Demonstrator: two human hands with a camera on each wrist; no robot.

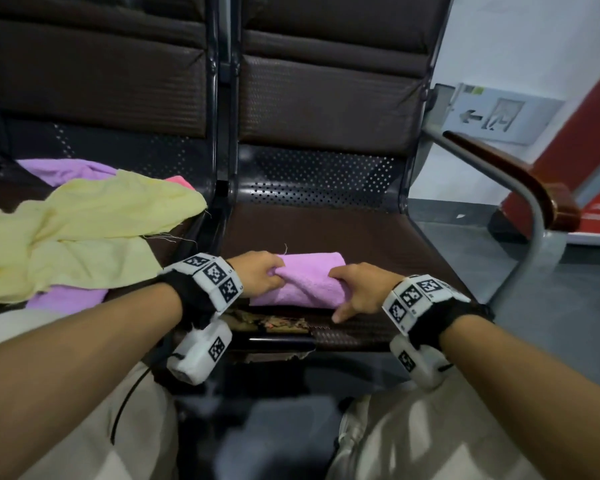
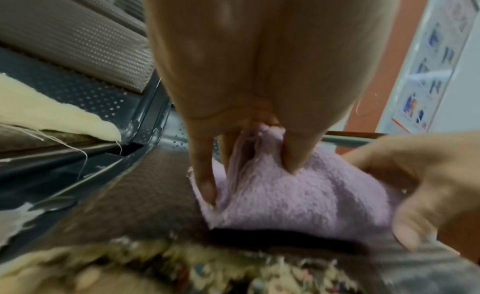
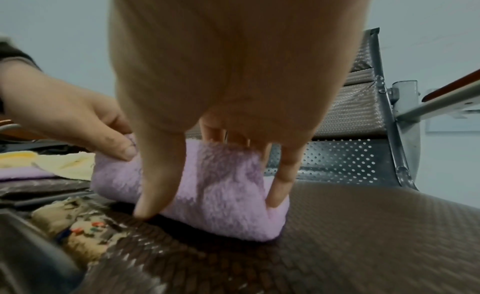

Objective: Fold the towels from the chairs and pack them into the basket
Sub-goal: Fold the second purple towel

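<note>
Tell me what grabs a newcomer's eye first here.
The folded pink towel on the front of the right chair seat, gripped by the left hand and right hand. Next, the crumpled yellow towel sprawled over purple ones on the left chair.

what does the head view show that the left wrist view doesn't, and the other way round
Only the head view: both wrist bands, the purple towels under the yellow one, the wooden armrest and the exit sign.

Only the left wrist view: the bunched layers of the fold pinched between thumb and fingers, and a wall poster.

Both: the left hand and right hand gripping the folded pink towel on the chair seat, and the yellow towel beside it.
</note>
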